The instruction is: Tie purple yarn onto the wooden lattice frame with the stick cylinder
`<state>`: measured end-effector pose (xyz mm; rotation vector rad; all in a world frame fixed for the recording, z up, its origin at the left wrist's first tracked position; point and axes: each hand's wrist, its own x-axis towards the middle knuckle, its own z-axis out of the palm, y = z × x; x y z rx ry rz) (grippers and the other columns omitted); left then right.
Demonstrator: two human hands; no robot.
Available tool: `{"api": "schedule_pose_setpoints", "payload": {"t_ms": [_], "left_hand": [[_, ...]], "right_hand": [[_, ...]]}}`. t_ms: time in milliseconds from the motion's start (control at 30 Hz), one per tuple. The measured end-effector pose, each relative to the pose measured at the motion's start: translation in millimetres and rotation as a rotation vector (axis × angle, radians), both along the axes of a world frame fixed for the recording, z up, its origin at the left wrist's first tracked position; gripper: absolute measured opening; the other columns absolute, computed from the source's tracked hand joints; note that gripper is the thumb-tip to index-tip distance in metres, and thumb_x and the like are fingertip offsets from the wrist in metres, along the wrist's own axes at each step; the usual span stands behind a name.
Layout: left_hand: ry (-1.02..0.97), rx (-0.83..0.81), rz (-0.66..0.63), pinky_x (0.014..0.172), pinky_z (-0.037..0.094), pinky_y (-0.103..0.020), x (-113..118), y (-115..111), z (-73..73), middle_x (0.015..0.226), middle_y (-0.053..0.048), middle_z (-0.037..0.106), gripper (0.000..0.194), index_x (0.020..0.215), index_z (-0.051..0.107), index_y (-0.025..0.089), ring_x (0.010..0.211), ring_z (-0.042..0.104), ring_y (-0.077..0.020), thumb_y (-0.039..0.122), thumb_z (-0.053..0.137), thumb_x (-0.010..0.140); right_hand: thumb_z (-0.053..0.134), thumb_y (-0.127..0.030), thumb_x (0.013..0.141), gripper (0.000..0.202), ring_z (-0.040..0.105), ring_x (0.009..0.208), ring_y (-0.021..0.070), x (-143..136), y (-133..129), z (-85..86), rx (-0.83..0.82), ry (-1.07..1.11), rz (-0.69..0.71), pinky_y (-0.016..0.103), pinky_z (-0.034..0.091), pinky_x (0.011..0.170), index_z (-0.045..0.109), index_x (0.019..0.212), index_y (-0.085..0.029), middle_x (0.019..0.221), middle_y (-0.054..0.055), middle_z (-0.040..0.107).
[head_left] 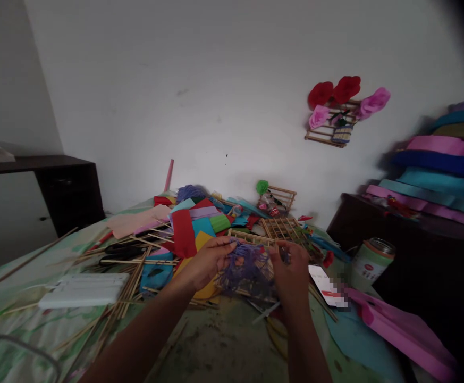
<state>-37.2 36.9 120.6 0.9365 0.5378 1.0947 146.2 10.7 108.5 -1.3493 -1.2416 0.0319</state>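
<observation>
A loose tangle of purple yarn (pixel 244 268) hangs between my two hands above the table. My left hand (pixel 212 260) pinches strands at its upper left, thumb and fingers pressed together. On the other side, my right hand (pixel 293 264) has its fingers curled at the yarn's right edge; what lies within them is hard to make out. Just behind the yarn shows the top bar of a small wooden stick frame (pixel 251 235). Below the hands lie scissors (pixel 260 307), partly covered. Sheets of yellow paper (pixel 208 290) and red paper (pixel 183 232) lie beside my left hand.
Thin wooden sticks (pixel 134 284) and a white flat box (pixel 84 291) lie at left. A phone (pixel 327 285), a jar (pixel 373 260) and pink paper (pixel 403 332) are at right. Paper flowers on a stick rack (pixel 331 139) hang on the wall.
</observation>
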Motion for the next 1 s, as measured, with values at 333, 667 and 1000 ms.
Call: {"api": "schedule_pose_setpoints", "payload": {"t_ms": [333,667,1000], "left_hand": [[0.160,0.157,-0.006,0.072,0.045,-0.025,-2.0,-6.7,-2.9,0.094,-0.008,0.067,0.030,0.094,0.071,0.015,0.084,0.060,-0.0174,0.031,0.075,0.068],[0.159,0.205,0.039,0.061,0.040,-0.021,-7.9,-2.2,-0.7,0.071,0.000,0.060,0.022,0.078,0.067,0.014,0.062,0.052,-0.0100,0.025,0.078,0.062],[-0.021,0.036,0.147,0.067,0.045,-0.023,-7.6,0.8,2.5,0.075,-0.001,0.060,0.025,0.075,0.062,0.012,0.072,0.057,-0.0118,0.019,0.080,0.059]], "right_hand": [[0.061,-0.020,0.070,0.004,0.052,0.080,0.0200,-49.3,-17.3,2.1,-0.033,-0.147,0.292,0.034,0.038,0.075,0.059,0.073,-0.021,0.080,0.003,0.057],[0.062,-0.033,0.074,0.013,0.053,0.068,0.0156,-34.6,-14.6,2.8,-0.051,0.431,0.413,0.028,0.039,0.066,0.060,0.075,-0.020,0.070,-0.001,0.060],[0.074,-0.030,0.062,0.031,0.044,0.049,0.0055,-31.3,-17.2,17.0,0.016,1.179,0.707,0.020,0.039,0.052,0.046,0.068,-0.020,0.057,-0.008,0.048]]}}
